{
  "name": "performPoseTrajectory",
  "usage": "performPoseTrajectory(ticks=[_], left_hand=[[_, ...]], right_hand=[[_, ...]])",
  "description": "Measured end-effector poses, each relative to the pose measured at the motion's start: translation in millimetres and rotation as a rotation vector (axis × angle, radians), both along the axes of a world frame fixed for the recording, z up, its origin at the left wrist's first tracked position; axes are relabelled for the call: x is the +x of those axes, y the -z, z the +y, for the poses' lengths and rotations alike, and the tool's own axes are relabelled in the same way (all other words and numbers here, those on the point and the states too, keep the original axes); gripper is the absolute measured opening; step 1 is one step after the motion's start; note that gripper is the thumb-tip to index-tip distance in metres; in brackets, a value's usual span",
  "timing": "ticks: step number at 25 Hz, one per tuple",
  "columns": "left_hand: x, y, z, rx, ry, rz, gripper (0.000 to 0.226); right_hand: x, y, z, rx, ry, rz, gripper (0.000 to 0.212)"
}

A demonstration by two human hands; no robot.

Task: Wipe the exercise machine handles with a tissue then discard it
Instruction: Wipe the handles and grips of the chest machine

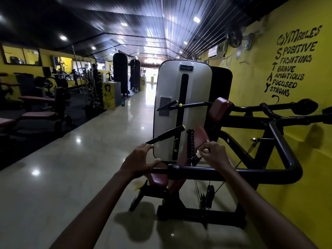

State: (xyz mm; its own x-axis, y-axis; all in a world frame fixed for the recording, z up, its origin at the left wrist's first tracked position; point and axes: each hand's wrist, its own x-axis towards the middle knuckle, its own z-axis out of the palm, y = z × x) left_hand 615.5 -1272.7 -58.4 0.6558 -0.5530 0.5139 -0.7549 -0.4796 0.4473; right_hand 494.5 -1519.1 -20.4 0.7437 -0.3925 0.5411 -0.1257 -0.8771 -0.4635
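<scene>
Both bare forearms reach forward from the near edge toward a black steel exercise machine [280,159] that stands along the right side of the room, against a yellow painted wall [296,177] lettered in black with gym rules; the left hand [139,161] hovers just over the near horizontal black padded bar [224,172] of the machine, its fingers spread and loosely bent, gripping nothing, the thumb close to the bar though contact cannot be told; the right hand [212,156] is held a little farther in, above the same bar, its fingers curled and pinching a small crumpled white tissue [199,154], which shows only as a pale scrap at the fingertips; the tissue lies just beside the upright black ribbed handle [190,146], to its right, and whether it touches the grip cannot be told; to the left of that handle a slanted black handle with a yellow end cap [168,134] points up and to the right, near the left hand's fingertips; behind both handles rises the white rounded weight-stack cover [167,87] with a black vertical slot; dark red seat pads [221,106] sit to the right of it and below the bar; the glossy pale tiled floor [71,186] runs far down the hall, with dark benches [38,112] and racks on the left.
</scene>
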Motion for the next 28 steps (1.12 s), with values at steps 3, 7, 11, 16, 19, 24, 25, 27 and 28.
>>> performPoseTrajectory(ticks=[3,7,11,16,19,24,25,27,28], left_hand=[[3,-2,-31,-0.005,-0.069,-0.008,0.091],[0,-4,-77,-0.035,-0.126,0.0,0.091],[7,-5,-99,-0.016,-0.168,0.018,0.089],[39,-8,-109,-0.013,-0.25,0.024,0.081],[60,-10,-117,-0.012,-0.282,0.016,0.086],[93,-10,-135,-0.017,-0.333,0.039,0.078],[95,-10,-138,-0.002,-0.338,0.045,0.081],[101,-9,-139,0.008,-0.361,0.055,0.083],[103,-8,-139,0.007,-0.383,0.053,0.081]], right_hand=[[15,-8,-30,-0.018,-0.08,-0.006,0.008],[46,-17,-75,-0.004,-0.16,0.016,0.009],[78,-22,-97,0.015,-0.241,0.015,0.018],[120,-28,-117,-0.035,-0.275,0.0,0.019],[142,-33,-126,-0.033,-0.32,0.011,0.019],[196,-44,-139,-0.015,-0.447,-0.066,0.015],[206,-45,-140,-0.01,-0.465,-0.074,0.015],[222,-46,-139,-0.012,-0.495,-0.084,0.017],[231,-46,-140,-0.018,-0.515,-0.089,0.017]])
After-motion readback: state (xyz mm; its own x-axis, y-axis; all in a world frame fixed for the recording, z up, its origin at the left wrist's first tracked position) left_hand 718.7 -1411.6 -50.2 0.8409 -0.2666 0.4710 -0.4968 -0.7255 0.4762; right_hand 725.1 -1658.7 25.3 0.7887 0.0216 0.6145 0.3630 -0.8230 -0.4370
